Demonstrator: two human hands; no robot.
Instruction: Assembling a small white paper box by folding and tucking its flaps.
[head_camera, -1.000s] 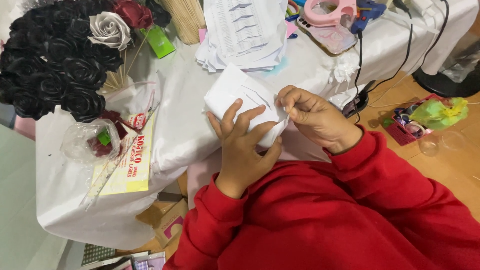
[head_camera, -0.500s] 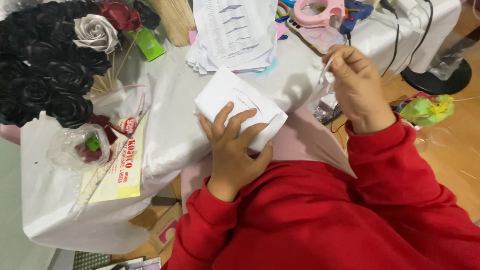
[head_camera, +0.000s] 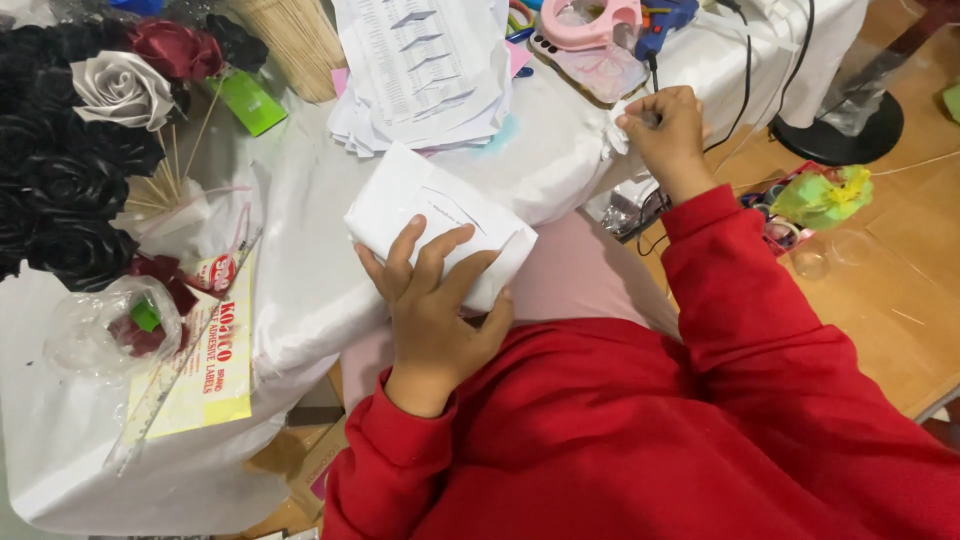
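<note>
My left hand (head_camera: 432, 300) lies flat with spread fingers on a folded white paper packet (head_camera: 425, 210) at the near edge of the white-covered table (head_camera: 310, 280). My right hand (head_camera: 668, 130), in a red sleeve, is stretched out to the table's right edge, its fingers pinched on a small white scrap (head_camera: 612, 132) just below a pink tape dispenser (head_camera: 590, 22). Whether the scrap is tape or paper I cannot tell.
A stack of printed sheets (head_camera: 420, 70) lies behind the packet. Black, grey and dark red paper roses (head_camera: 90, 150) fill the left. A yellow label sheet (head_camera: 205, 350), a clear ruler and a plastic bag (head_camera: 100, 325) sit lower left. Cables (head_camera: 770, 80) hang right.
My right hand left the packet and swung up and to the right, to the table edge near the dispenser. My left hand stayed pressed on the packet.
</note>
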